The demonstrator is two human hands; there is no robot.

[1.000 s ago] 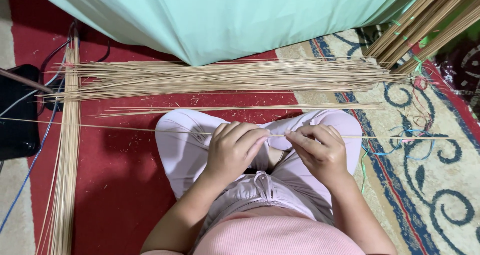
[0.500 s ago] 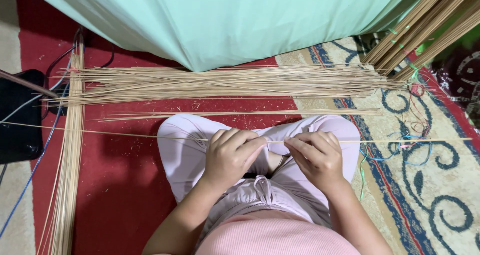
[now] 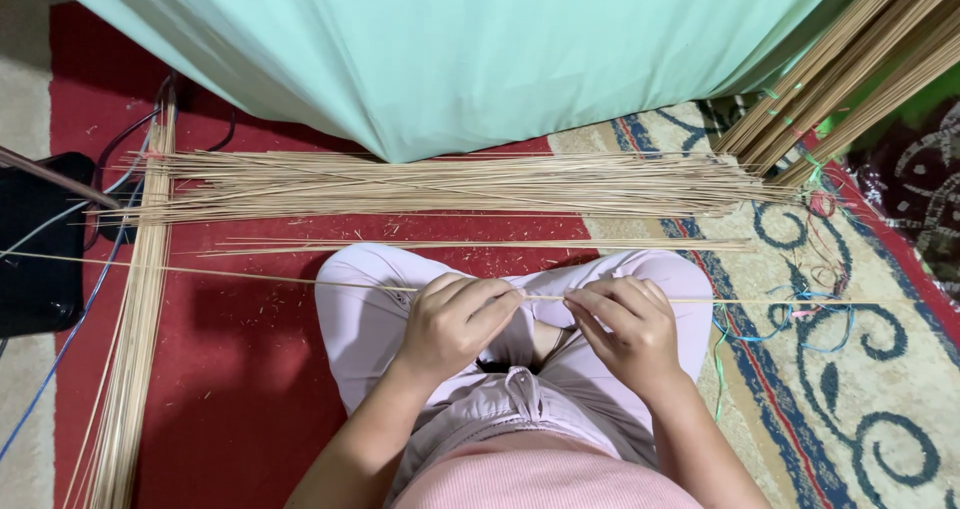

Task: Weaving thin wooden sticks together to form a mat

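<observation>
I sit cross-legged in pale pink trousers on a red mat. My left hand [image 3: 455, 321] and my right hand [image 3: 628, 325] both pinch one long thin stick [image 3: 250, 275] that runs horizontally across my lap, from the far left to past my right knee. The hands sit a few centimetres apart at the stick's middle. In front of my knees lies a wide pile of similar thin sticks [image 3: 450, 184], laid left to right, with a few loose sticks [image 3: 480, 244] closer to me.
A bundle of sticks [image 3: 135, 309] lies lengthwise along the left side of the red mat [image 3: 240, 369]. Thicker sticks [image 3: 850, 79] lean at the upper right. A mint-green cloth [image 3: 460, 49] hangs ahead. Coloured strings [image 3: 790, 324] lie on the patterned rug; cables and a black object [image 3: 35, 239] sit left.
The view has shifted slightly. My hands stay on the same stick, with the fingers moving a little along it near the middle.
</observation>
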